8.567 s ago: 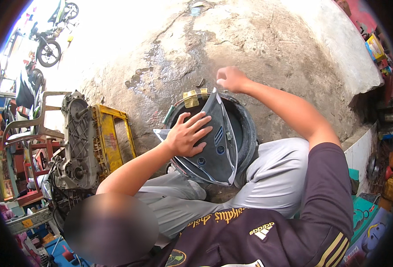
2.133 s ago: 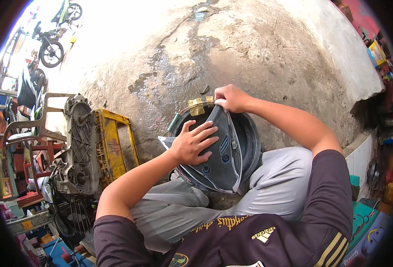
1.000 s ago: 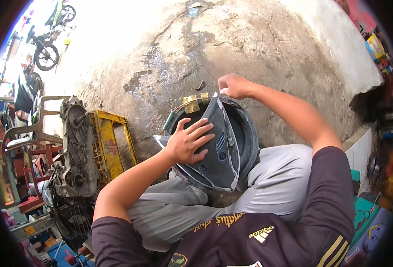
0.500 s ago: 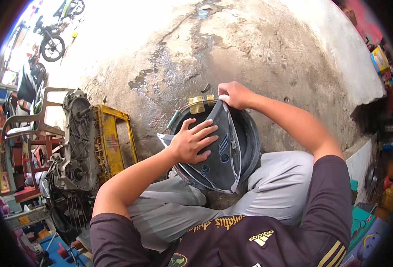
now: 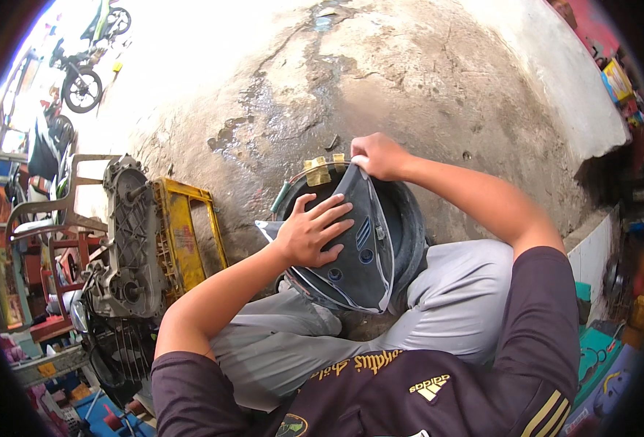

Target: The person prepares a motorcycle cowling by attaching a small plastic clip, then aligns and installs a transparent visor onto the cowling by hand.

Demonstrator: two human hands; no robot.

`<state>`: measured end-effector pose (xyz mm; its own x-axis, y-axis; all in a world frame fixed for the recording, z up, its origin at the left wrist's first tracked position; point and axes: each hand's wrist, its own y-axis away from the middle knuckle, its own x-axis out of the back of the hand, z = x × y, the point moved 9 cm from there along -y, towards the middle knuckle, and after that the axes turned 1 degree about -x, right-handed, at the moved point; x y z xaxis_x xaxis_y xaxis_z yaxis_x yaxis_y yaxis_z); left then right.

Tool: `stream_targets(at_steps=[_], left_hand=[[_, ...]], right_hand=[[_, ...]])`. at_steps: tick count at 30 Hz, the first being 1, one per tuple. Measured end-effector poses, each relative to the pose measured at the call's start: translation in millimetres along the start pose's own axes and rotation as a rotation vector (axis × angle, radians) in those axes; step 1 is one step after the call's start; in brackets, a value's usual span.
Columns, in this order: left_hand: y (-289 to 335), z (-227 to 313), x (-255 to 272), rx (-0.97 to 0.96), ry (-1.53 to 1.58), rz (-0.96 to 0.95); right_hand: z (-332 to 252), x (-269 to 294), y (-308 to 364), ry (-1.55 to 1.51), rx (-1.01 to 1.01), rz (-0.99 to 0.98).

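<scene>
A dark grey plastic body panel, pointed at its corners and pale along its edges, rests across a round black basin between my legs. Two small round recesses and a slotted patch show on its face. My left hand lies on the panel's left part, palm down and fingers spread. At the panel's far tip, my right hand is closed, pinching the corner between thumb and fingers. The basin's inside is mostly hidden under the panel.
Yellowish translucent pieces and a teal rod sit at the basin's far rim. To the left stand a yellow crate, a metal engine casing and a chair. Wet concrete floor stretches ahead; a motorbike wheel appears far left.
The whole view has shifted slightly. Both hands keep nearly the same places on the panel, and their hold looks unchanged.
</scene>
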<state>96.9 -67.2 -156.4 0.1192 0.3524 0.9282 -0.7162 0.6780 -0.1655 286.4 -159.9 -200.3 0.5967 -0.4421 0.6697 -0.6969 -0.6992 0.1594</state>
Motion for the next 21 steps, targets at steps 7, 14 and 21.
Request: stream_targets(at_steps=[7,14,21], left_hand=[[-3.6,-0.3,-2.2,0.004,-0.011,0.006],[5.8,-2.7,2.9,0.012,-0.018,0.009],[-4.4,2.0,-1.4,-0.019,0.007,0.016]], right_hand=[[7.8,-5.0,4.2,-0.075,0.026,-0.008],[-11.7,-13.1,8.8,-0.082,0.031,0.033],[25.6,-3.6,-0.2,-0.159,-0.12,0.015]])
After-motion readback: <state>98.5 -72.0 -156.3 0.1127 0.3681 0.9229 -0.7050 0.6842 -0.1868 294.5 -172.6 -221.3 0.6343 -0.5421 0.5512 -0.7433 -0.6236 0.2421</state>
